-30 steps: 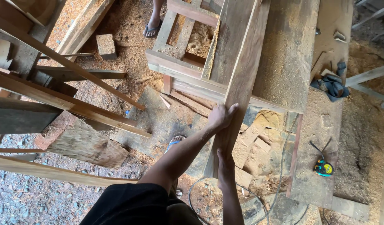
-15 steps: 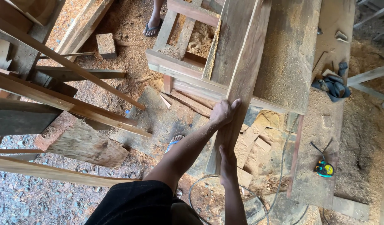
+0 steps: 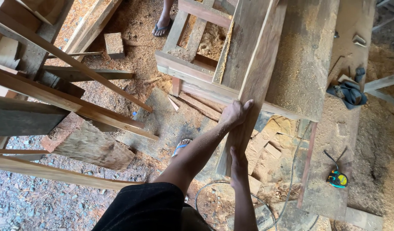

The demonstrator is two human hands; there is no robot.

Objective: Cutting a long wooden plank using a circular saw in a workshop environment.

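Observation:
A long brown wooden plank (image 3: 259, 72) runs from the top of the view down to its near end in front of me, resting on a sawdust-covered workbench (image 3: 304, 64). My left hand (image 3: 234, 113) grips the plank's left edge, fingers wrapped over the top face. Close to the plank's near end, my right hand (image 3: 238, 164) holds it from below. My foot in a blue sandal (image 3: 181, 146) stands on a grey slab under my arm.
Another person's foot in a sandal (image 3: 162, 26) stands at the top. Long timbers (image 3: 69, 102) lean across the left. A wooden frame (image 3: 192, 72) lies beside the bench. A tape measure (image 3: 337, 179) and a blue cloth (image 3: 348, 92) lie on a board at right.
The plank and both hands have stayed almost where they were; my left fingers have shifted slightly on the plank's edge.

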